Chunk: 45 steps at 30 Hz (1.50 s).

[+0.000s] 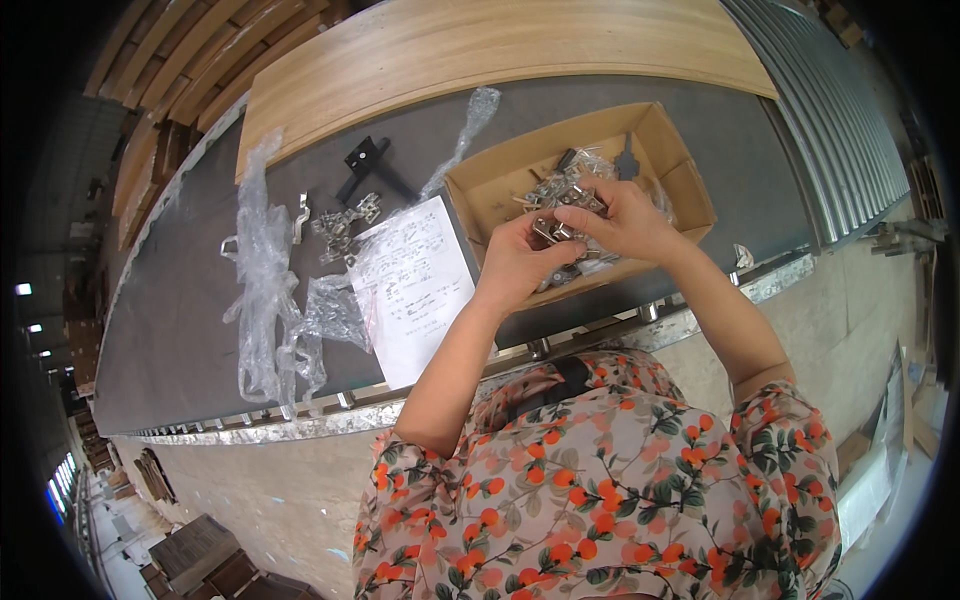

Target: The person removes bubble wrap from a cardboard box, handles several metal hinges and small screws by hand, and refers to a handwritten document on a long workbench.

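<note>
Both hands are over an open cardboard box (690, 190) of loose hardware. My left hand (522, 258) is closed, with thumb and fingers around a small shiny metal fitting (553, 231). Close beside it, my right hand (628, 222) has its fingers curled and its thumb against the same fitting; its fingertips are partly hidden among the metal pieces. Below them in the box lies a heap of metal hardware (563, 190) with clear plastic bags. A dark flat piece (626, 158) leans near the box's far wall. The fitting's exact kind cannot be made out.
Left of the box lie a handwritten paper sheet (420, 290), a small pile of metal fittings (340, 226), a black bracket-like part (365, 165) and crumpled clear plastic wrap (262, 300). A long wooden panel (500, 45) spans the far side. Metal rollers (830, 120) are at right.
</note>
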Tool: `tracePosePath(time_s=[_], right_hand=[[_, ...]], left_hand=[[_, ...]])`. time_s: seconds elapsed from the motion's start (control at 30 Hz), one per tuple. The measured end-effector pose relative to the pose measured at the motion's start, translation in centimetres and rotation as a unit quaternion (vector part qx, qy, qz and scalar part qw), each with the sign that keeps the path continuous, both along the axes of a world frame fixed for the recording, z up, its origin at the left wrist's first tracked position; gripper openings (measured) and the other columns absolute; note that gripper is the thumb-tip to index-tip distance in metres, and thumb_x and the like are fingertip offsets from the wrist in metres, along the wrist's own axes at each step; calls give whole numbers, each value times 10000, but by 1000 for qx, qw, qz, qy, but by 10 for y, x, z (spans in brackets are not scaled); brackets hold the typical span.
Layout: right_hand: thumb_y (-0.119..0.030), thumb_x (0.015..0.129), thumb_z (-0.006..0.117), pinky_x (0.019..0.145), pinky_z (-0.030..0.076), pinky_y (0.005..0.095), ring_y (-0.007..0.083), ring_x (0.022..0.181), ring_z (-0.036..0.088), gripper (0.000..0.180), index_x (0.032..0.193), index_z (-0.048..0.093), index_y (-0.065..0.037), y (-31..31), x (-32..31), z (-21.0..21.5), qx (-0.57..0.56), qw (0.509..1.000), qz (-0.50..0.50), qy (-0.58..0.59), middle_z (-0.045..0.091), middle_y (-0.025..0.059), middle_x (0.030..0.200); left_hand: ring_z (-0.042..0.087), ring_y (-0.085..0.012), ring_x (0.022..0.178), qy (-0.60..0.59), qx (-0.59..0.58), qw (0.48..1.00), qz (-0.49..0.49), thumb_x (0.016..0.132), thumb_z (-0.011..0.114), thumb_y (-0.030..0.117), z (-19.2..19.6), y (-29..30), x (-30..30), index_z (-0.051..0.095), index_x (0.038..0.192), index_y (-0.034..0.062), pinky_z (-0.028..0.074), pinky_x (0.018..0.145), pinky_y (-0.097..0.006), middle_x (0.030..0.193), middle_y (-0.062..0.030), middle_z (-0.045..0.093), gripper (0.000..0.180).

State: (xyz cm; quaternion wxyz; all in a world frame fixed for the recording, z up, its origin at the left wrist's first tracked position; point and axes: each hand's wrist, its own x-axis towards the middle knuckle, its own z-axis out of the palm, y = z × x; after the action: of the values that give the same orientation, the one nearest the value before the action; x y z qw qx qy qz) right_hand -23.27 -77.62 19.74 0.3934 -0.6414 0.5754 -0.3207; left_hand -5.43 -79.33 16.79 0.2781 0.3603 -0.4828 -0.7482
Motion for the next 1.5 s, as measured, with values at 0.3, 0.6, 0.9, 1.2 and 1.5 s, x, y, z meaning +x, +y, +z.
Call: tracePosePath(time_s=[0.3, 0.6, 0.9, 1.2, 1.5], right_hand=[[-281, 835, 621, 498, 418, 257, 87, 529, 535, 304, 772, 628, 16, 7, 8, 28, 1, 997, -16, -77, 593, 54, 576], [-271, 868, 596, 429, 329, 182, 29, 514, 474, 256, 793, 637, -30, 20, 10, 22, 133, 956, -95, -246, 552, 0, 575], [-277, 884, 575, 362, 281, 196, 57, 431, 435, 246, 875, 609, -33, 14, 4, 6, 206, 903, -94, -365, 572, 39, 621], [-175, 907, 545, 438, 369, 204, 64, 543, 511, 147, 885, 584, -35, 10, 18, -6, 95, 920, -124, -359, 617, 45, 753], [-179, 887, 578, 489, 387, 196, 58, 564, 506, 160, 787, 575, -54, 7, -18, -23, 131, 931, -192, -281, 602, 26, 716]], left_hand=[[639, -187, 840, 74, 70, 994, -25, 758, 623, -53, 26, 7, 12, 561, 1072, -54, 512, 744, -273, 910, -103, 643, 320], [639, -237, 908, 85, 99, 991, -37, 782, 620, -21, 38, 21, 27, 499, 1198, -32, 515, 803, -309, 1038, -164, 622, 433], [630, -244, 936, 160, 114, 980, -37, 806, 600, -12, 33, 23, 35, 486, 1215, -20, 525, 805, -318, 1066, -156, 616, 425], [607, -168, 667, 113, 151, 960, 208, 843, 613, 75, 28, 5, 91, 603, 990, 28, 489, 583, -281, 845, -105, 648, 156], [584, -146, 556, 21, 55, 853, 519, 883, 589, 200, -71, -87, 285, 560, 921, 55, 438, 441, -220, 781, -80, 642, 153]])
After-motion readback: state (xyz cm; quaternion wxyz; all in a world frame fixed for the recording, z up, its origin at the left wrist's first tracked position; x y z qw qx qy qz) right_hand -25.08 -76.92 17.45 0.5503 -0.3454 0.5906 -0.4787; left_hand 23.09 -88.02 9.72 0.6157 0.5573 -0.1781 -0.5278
